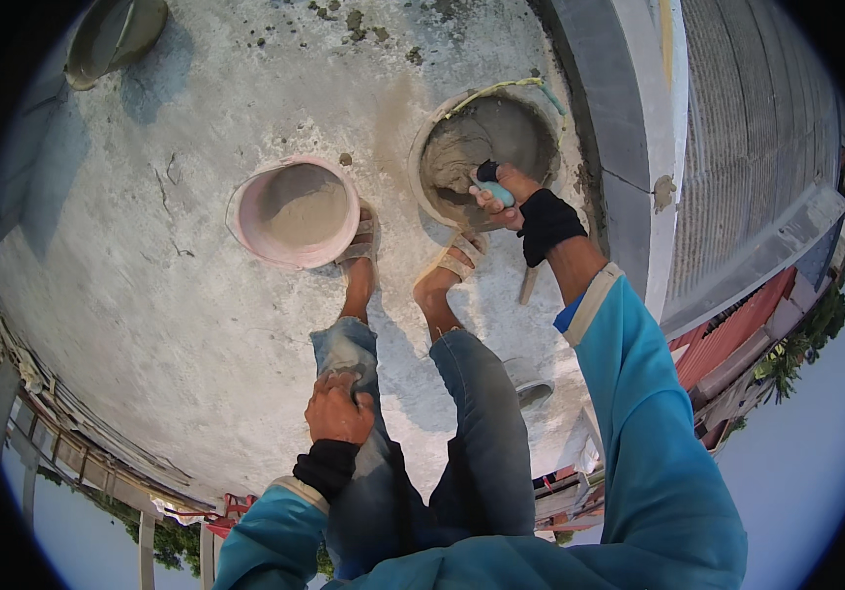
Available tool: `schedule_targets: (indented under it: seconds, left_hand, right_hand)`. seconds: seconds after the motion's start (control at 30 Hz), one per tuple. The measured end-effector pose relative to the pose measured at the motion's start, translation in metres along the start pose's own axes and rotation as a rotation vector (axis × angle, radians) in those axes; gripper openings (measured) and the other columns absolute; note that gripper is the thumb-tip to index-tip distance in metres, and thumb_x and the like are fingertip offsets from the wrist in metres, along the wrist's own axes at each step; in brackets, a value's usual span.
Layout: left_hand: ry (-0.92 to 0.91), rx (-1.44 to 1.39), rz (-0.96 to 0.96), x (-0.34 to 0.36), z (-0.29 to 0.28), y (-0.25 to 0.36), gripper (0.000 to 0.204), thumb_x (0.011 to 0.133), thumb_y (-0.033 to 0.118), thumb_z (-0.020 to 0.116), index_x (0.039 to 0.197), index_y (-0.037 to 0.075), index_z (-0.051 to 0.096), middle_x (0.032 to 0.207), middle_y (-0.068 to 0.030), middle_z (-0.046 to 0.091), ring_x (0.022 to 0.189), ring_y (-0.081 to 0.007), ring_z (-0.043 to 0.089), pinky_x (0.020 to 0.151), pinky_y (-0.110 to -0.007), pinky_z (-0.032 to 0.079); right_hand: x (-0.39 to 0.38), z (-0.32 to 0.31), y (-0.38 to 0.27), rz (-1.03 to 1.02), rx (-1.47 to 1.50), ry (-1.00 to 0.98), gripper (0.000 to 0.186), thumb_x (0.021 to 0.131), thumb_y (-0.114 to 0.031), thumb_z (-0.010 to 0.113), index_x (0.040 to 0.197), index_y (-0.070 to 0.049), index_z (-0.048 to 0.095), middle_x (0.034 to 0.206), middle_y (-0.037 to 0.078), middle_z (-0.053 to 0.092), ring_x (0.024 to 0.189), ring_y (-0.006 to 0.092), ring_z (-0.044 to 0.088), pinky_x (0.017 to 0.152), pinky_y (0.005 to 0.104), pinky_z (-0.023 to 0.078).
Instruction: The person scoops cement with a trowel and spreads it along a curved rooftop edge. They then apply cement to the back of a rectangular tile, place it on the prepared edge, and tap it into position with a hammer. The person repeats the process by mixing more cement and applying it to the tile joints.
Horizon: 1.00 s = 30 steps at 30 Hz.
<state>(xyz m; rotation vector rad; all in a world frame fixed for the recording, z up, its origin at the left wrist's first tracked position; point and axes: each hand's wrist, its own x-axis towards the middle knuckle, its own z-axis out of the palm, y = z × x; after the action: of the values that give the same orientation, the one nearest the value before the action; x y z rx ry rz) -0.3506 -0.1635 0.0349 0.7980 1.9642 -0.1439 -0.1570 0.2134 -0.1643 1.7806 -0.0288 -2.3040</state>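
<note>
My right hand [504, 197] grips the teal handle [495, 191] of what looks like a trowel, over a round bucket [419, 187] at the right. Its blade is hidden in the wet grey mortar [457, 152], which is heaped toward the left side of that bucket. A yellow-green rope handle lies along the bucket's far rim. My left hand [340, 408] rests on my left knee with its fingers curled in, and no tool shows in it. Between my left foot and the open floor stands a pink bucket [245, 221] holding dry-looking, sandy grey material.
At the far left a dark bucket [137, 34] lies near the floor's edge. A low wall [629, 118] runs along the right, beside a corrugated roof [747, 147]. Near my right leg are a small grey container [529, 382] and a stick-like piece [528, 285].
</note>
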Motion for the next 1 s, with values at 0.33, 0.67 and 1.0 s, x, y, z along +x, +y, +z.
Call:
schedule_targets:
  seconds: [0.33, 0.67, 1.0]
  left_hand:
    - [-0.027, 0.064, 0.01, 0.005, -0.013, 0.016, 0.039, 0.079, 0.021, 0.064, 0.113, 0.004, 0.073, 0.12, -0.0174, 0.07, 0.124, -0.0384, 0.059, 0.103, -0.05, 0.05]
    - [-0.036, 0.045, 0.016, 0.001, 0.002, -0.007, 0.038, 0.079, 0.023, 0.064, 0.112, 0.004, 0.073, 0.123, -0.0187, 0.068, 0.127, -0.0388, 0.057, 0.103, -0.05, 0.05]
    - [-0.002, -0.02, -0.022, -0.001, -0.002, 0.003, 0.038, 0.08, 0.022, 0.064, 0.111, 0.004, 0.074, 0.122, -0.0193, 0.07, 0.127, -0.0386, 0.057, 0.104, -0.05, 0.049]
  right_hand:
    - [-0.145, -0.016, 0.033, -0.14, -0.082, 0.127, 0.034, 0.096, -0.028, 0.059, 0.105, 0.005, 0.059, 0.068, 0.01, 0.062, 0.04, 0.0156, 0.054, 0.033, 0.031, 0.044]
    - [-0.022, 0.021, -0.007, -0.826, -1.805, 0.761, 0.026, 0.096, -0.022, 0.06, 0.098, 0.002, 0.07, 0.094, 0.025, 0.072, 0.091, 0.0423, 0.072, 0.079, 0.0491, 0.06]
    - [-0.142, 0.006, 0.006, -0.533, -2.281, 0.625, 0.024, 0.099, -0.02, 0.054, 0.097, -0.002, 0.069, 0.093, 0.02, 0.074, 0.087, 0.0368, 0.073, 0.075, 0.0468, 0.06]
